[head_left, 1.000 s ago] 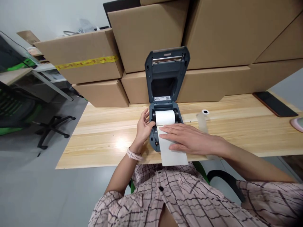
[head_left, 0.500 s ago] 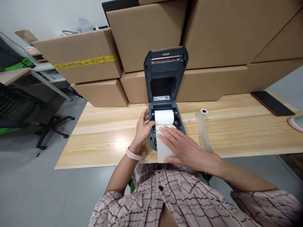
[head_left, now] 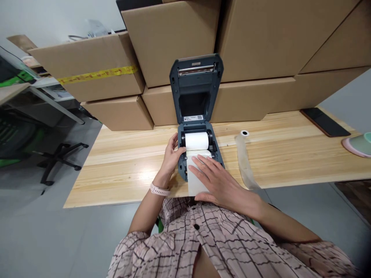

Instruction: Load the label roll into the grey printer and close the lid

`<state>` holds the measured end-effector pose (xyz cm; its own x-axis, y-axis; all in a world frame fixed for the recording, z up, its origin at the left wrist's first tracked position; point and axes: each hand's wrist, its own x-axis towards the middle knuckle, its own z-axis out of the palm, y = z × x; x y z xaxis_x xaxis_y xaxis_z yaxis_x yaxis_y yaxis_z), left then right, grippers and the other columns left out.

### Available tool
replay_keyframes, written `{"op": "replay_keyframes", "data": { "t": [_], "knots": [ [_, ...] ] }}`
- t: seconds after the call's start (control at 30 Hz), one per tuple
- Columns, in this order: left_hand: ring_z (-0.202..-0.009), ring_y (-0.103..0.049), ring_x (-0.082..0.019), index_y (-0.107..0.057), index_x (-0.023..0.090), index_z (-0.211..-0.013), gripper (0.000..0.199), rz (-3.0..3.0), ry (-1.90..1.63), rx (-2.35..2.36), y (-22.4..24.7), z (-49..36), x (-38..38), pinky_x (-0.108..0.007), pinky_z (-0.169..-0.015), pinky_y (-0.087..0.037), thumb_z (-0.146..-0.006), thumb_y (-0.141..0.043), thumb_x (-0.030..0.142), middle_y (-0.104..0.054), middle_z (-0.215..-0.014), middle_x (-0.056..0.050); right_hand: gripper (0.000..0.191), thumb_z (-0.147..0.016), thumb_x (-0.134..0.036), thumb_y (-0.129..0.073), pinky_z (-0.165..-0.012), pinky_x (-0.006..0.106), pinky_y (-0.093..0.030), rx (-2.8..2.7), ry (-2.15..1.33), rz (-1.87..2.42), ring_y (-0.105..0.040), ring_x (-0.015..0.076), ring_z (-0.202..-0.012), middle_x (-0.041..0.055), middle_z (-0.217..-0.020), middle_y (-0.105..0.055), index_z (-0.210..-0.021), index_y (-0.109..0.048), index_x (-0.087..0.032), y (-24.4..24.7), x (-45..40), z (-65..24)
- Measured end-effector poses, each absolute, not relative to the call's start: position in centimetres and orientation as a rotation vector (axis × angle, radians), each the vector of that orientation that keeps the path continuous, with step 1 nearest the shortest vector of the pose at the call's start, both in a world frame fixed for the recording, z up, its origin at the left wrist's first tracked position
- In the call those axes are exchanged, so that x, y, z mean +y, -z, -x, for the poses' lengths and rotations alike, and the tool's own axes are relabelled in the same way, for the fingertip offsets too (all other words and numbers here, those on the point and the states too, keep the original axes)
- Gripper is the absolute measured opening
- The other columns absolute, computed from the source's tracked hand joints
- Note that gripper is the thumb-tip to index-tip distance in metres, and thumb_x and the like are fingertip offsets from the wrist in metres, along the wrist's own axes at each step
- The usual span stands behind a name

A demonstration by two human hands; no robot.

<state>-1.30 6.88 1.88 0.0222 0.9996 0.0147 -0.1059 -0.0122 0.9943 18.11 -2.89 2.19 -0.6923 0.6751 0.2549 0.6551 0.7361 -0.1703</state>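
A dark grey label printer (head_left: 182,173) stands on the table with its lid (head_left: 195,85) tilted up. Inside it sits a white label roll (head_left: 197,141), and a strip of label paper (head_left: 194,181) runs from it over the printer's front to the table edge. My left hand (head_left: 171,158) grips the printer's left side, thumb over the rim by the roll and fingers along the outside. Flat on the label strip lies my right hand (head_left: 216,179), fingers stretched out. It covers the printer's front right part.
Cardboard boxes (head_left: 171,42) are stacked behind the printer. To the right, a small roll core (head_left: 244,133) trails a translucent strip (head_left: 245,166) toward the table's front edge. A phone (head_left: 324,121) and a pink-and-green object (head_left: 359,144) are farther right on the wooden table (head_left: 116,170).
The view has shifted slightly, so everything appears a little farther left. My right hand has slid slightly toward me on the label strip. My left hand stays at the printer's side.
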Motion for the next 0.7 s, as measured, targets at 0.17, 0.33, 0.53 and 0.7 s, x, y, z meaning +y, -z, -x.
{"op": "replay_keyframes", "data": {
  "t": [0.17,0.33,0.53,0.7],
  "knots": [
    [-0.148,-0.049,-0.029,-0.035,0.027,-0.16,0.087,-0.935,-1.121,1.097,-1.8,0.8,1.7,-0.041,-0.121,-0.043,-0.084,-0.078,0.029,-0.047,-0.163,-0.009,0.084,-0.091,-0.065,-0.066,-0.123,0.06,-0.04,-2.663,-0.412,0.927,-0.036,0.0354,-0.156,0.0146,-0.168,-0.038,-0.16,-0.041,-0.023,-5.0,-1.8,-20.4],
    [-0.149,-0.048,-0.032,-0.027,0.031,-0.165,0.102,-0.899,-1.124,1.081,-1.3,0.5,-1.9,-0.045,-0.121,-0.045,-0.081,-0.085,0.033,-0.045,-0.165,-0.011,0.046,-0.103,-0.052,-0.055,-0.12,0.052,-0.045,-2.004,-0.392,0.949,-0.057,0.0252,-0.14,0.0022,-0.148,-0.064,-0.147,-0.057,-0.037,-10.6,4.3,-24.2],
    [-0.151,-0.045,-0.033,-0.022,0.029,-0.167,0.112,-0.904,-1.14,1.085,-0.8,0.4,-1.9,-0.045,-0.124,-0.041,-0.077,-0.088,0.039,-0.042,-0.167,-0.011,0.068,-0.105,-0.07,-0.035,-0.125,0.047,-0.036,-1.675,-0.616,0.963,-0.039,0.0198,-0.154,0.0017,-0.17,-0.036,-0.161,-0.026,-0.033,-13.6,17.8,-23.5],
    [-0.155,-0.038,-0.034,-0.011,0.03,-0.169,0.118,-0.945,-1.103,1.133,-0.7,0.5,-2.7,-0.047,-0.127,-0.036,-0.079,-0.085,0.047,-0.032,-0.172,-0.011,0.081,-0.101,-0.072,0.004,-0.106,0.038,-0.055,-1.723,-0.6,0.95,-0.064,0.0174,-0.129,0.0047,-0.148,-0.063,-0.149,-0.043,-0.028,-13.6,21.9,-21.7]
  ]
}}
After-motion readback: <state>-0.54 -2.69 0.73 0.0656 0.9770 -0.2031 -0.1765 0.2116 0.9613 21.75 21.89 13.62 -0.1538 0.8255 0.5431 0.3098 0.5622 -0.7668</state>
